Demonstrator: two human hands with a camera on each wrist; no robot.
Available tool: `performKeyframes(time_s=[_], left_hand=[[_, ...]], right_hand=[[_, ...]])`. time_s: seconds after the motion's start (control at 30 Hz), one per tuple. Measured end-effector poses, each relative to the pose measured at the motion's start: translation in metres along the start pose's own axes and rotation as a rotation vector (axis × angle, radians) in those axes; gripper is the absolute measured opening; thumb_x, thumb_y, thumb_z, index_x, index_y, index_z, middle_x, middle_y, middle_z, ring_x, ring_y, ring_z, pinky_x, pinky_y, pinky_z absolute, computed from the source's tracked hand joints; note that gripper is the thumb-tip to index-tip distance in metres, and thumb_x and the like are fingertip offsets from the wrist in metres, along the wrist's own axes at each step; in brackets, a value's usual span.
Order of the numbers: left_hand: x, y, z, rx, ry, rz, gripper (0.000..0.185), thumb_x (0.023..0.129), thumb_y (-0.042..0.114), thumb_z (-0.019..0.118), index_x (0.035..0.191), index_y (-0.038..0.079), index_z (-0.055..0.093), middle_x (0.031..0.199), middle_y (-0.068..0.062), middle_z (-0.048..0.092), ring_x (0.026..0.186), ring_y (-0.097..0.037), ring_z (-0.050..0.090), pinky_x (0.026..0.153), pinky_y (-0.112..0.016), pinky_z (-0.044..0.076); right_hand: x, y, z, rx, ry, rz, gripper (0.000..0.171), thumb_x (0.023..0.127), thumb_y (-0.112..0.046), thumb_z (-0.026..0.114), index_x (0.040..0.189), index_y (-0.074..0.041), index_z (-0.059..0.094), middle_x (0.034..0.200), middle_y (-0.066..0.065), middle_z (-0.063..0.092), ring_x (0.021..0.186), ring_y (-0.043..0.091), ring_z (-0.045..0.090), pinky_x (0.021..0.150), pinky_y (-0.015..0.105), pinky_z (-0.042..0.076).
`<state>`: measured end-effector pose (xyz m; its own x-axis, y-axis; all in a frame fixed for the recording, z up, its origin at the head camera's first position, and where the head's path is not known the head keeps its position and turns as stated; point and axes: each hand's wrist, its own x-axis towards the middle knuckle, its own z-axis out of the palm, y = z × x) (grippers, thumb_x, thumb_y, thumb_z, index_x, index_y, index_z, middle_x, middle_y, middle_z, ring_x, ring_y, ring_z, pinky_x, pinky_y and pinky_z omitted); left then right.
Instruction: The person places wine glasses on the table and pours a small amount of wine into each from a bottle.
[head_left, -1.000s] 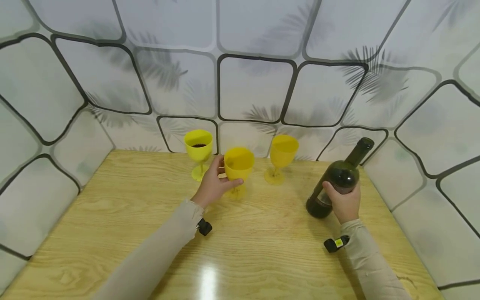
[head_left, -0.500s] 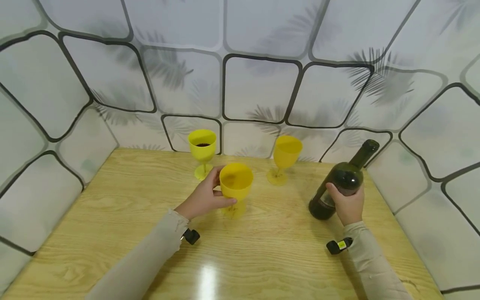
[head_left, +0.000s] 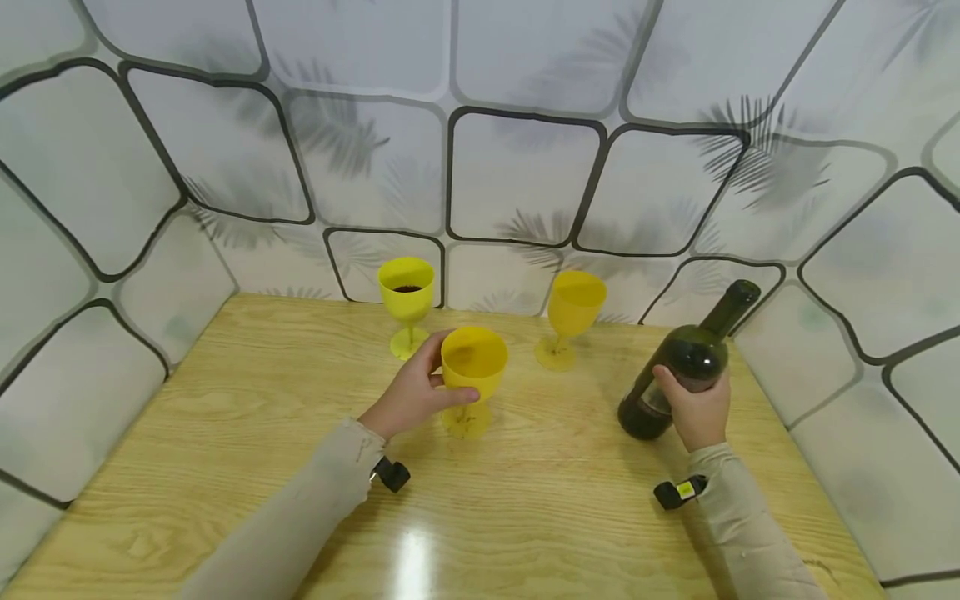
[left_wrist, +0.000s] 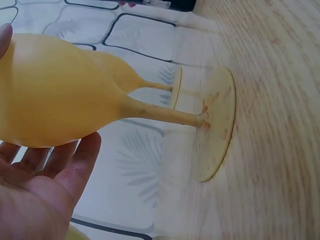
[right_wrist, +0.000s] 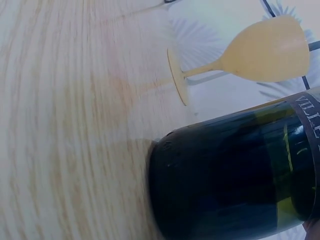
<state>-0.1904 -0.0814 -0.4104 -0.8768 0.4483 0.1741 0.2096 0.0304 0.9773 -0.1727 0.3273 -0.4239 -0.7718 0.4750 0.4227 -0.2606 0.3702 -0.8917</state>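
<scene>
Three yellow goblets stand on a wooden table (head_left: 225,433). My left hand (head_left: 417,392) grips the bowl of the nearest goblet (head_left: 472,367), whose foot rests on the wood; the left wrist view shows its bowl (left_wrist: 55,95) against my palm and its foot (left_wrist: 217,122) flat on the table. The back left goblet (head_left: 407,292) holds dark liquid. The back right goblet (head_left: 573,310) looks empty and shows in the right wrist view too (right_wrist: 260,52). My right hand (head_left: 693,408) grips a dark green wine bottle (head_left: 686,362), (right_wrist: 235,180) tilted toward the wall.
Patterned white panels (head_left: 517,175) with black outlines close in the table at the back and both sides. Small black wrist cameras (head_left: 678,492) sit at my sleeves. Bare wood lies in front of the goblets toward me.
My left hand drew the gripped goblet toward me from the back row and set it down. The right hand and bottle barely moved.
</scene>
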Motion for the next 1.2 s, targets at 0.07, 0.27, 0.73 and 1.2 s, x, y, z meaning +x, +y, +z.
performKeyframes(time_s=[0.07, 0.27, 0.73, 1.2], left_hand=[[0.000, 0.000, 0.001, -0.006, 0.003, 0.001, 0.081, 0.087, 0.014, 0.086, 0.153, 0.022, 0.039, 0.145, -0.005, 0.053, 0.127, -0.028, 0.058, 0.101, -0.039, 0.055], [0.000, -0.003, 0.001, 0.011, 0.012, 0.014, 0.078, 0.088, 0.014, 0.085, 0.152, 0.022, 0.041, 0.143, -0.004, 0.054, 0.129, -0.025, 0.056, 0.103, -0.040, 0.054], [0.001, -0.005, 0.001, 0.043, 0.013, 0.029, 0.079, 0.087, 0.019, 0.087, 0.152, 0.021, 0.042, 0.143, -0.004, 0.055, 0.129, -0.024, 0.055, 0.105, -0.043, 0.052], [0.002, -0.003, 0.001, 0.036, 0.012, 0.015, 0.079, 0.086, 0.020, 0.087, 0.151, 0.020, 0.042, 0.143, -0.004, 0.055, 0.128, -0.025, 0.057, 0.106, -0.042, 0.052]], right_hand=[[0.000, -0.001, 0.000, 0.001, -0.005, -0.012, 0.065, 0.079, 0.002, 0.083, 0.136, -0.009, 0.055, 0.112, -0.018, 0.059, 0.106, 0.003, 0.055, 0.093, 0.019, 0.041], [-0.002, -0.011, 0.003, -0.076, -0.043, -0.064, 0.068, 0.075, 0.001, 0.086, 0.136, -0.005, 0.057, 0.109, -0.022, 0.059, 0.103, 0.001, 0.056, 0.092, 0.019, 0.041], [0.001, -0.057, 0.020, -0.354, -0.320, -0.315, 0.077, 0.070, -0.018, 0.095, 0.134, -0.001, 0.056, 0.111, 0.020, 0.072, 0.094, 0.030, 0.068, 0.081, 0.042, 0.053], [0.008, -0.089, 0.033, -0.621, -0.538, -0.678, 0.083, 0.063, -0.041, 0.096, 0.128, -0.004, 0.059, 0.103, 0.013, 0.074, 0.082, 0.031, 0.073, 0.064, 0.053, 0.060]])
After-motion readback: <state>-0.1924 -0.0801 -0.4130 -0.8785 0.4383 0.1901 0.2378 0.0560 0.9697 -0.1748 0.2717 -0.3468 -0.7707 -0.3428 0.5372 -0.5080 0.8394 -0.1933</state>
